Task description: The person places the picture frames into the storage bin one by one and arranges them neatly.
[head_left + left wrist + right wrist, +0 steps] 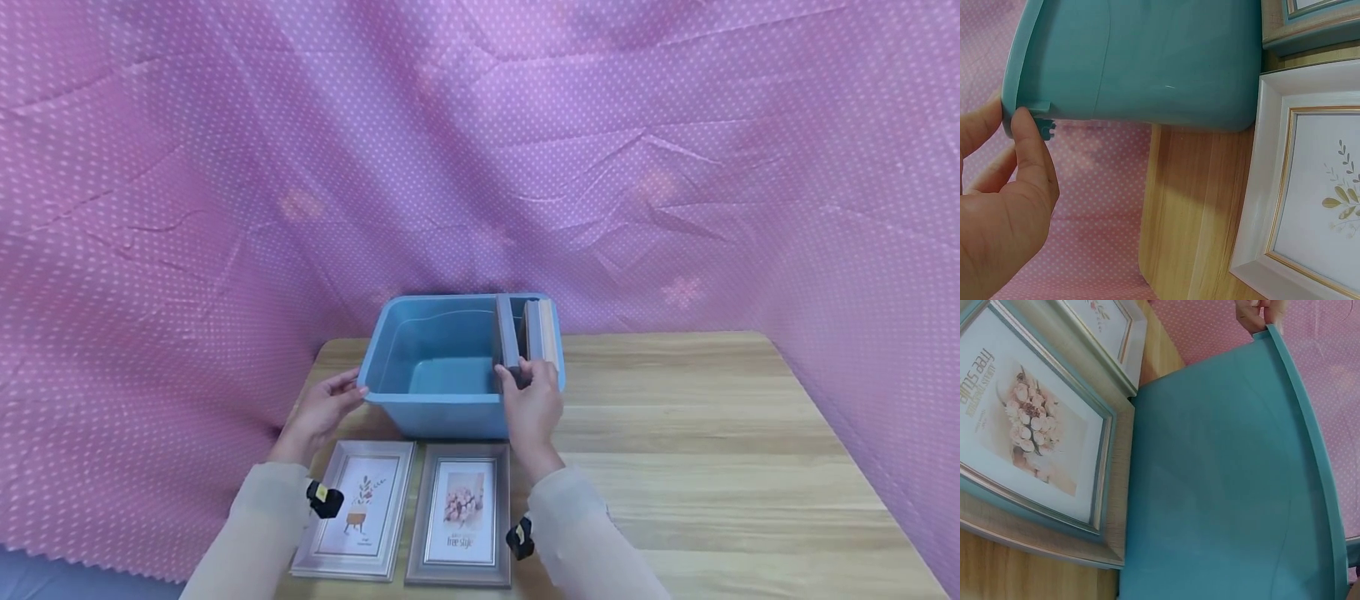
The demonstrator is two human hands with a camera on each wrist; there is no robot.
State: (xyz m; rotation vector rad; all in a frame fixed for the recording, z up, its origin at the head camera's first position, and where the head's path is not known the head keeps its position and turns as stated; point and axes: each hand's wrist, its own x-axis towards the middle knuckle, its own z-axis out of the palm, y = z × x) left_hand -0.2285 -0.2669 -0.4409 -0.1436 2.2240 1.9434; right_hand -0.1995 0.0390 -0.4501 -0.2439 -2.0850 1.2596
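Note:
A blue plastic bin (450, 417) stands at the back left of the table. My left hand (327, 408) pinches the rim at its front left corner, thumb and fingers on either side of the edge (1013, 75). Over the bin's right part, my right hand (534, 408) grips the near end of an upright picture frame (507, 332), seen nearly edge-on. Farther right inside the bin stand a greyish frame (534, 329) and a cream one (550, 333). In the right wrist view my right hand barely shows at the lower right corner.
In front of the bin lie two picture frames: a white one with a plant print (363, 508) on the left and a greyish-beige one with a flower print (460, 512) beside it. Wood-grain table (697, 467) extends rightward. Pink dotted cloth (480, 167) hangs behind and at both sides.

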